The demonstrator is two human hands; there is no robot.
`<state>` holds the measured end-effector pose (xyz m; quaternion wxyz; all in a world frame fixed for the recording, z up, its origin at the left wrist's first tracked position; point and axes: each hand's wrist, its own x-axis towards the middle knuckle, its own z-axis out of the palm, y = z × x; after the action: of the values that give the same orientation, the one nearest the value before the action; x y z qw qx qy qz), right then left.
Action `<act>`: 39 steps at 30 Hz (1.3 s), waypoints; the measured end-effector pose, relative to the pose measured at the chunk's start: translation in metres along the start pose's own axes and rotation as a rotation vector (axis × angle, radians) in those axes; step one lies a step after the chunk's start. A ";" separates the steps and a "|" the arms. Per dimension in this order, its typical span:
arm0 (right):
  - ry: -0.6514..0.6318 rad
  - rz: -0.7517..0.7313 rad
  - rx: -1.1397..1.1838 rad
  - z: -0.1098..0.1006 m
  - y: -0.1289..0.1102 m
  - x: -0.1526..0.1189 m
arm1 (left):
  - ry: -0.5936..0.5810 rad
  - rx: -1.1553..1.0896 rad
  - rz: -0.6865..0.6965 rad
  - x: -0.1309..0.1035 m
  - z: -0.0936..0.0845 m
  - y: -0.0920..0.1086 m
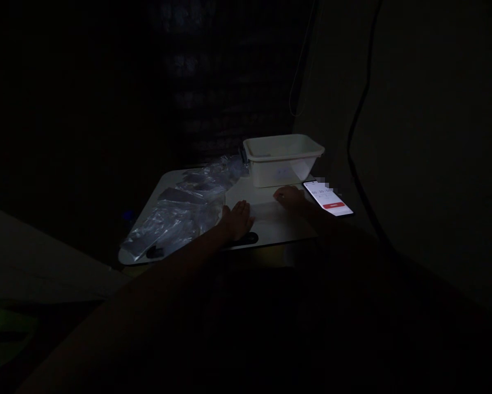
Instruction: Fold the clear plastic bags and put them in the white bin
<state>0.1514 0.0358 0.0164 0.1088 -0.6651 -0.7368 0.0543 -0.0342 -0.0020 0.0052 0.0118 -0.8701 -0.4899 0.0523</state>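
In the dim head view, a faint, see-through plastic bag (pixel 266 212) seems to lie flat on the white tabletop between my hands. My left hand (pixel 237 219) rests palm down at its left end, fingers stretched out. At its right end my right hand (pixel 290 197) is closed, with the fingers curled under; whatever they grip is hidden. A loose pile of clear plastic bags (pixel 180 219) spreads over the left part of the table, close to my left hand. Darkness hides the fine detail of the bags.
A white plastic tub (pixel 282 169) stands at the back of the small white table (pixel 289 232). To its right a phone (pixel 330 200) lies with its screen lit. A dark slot (pixel 248 239) marks the front edge. A cable (pixel 354 137) hangs down the right wall.
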 end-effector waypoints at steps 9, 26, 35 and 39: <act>-0.063 -0.085 -0.210 0.007 -0.017 0.003 | 0.042 -0.150 0.006 0.004 -0.011 -0.004; 0.361 -0.202 0.619 -0.018 -0.048 -0.001 | 0.179 -1.234 -0.247 0.016 -0.030 -0.023; -0.390 0.170 1.463 -0.011 -0.037 -0.009 | 0.335 -1.781 -0.297 0.022 -0.029 -0.017; -0.294 0.186 1.470 -0.012 -0.047 -0.011 | 0.327 -1.801 -0.299 0.023 -0.030 -0.013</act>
<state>0.1099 0.0187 0.0371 0.4197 -0.4668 -0.4586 0.6289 -0.0303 0.0256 0.0340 -0.5932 -0.4753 -0.4451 -0.4734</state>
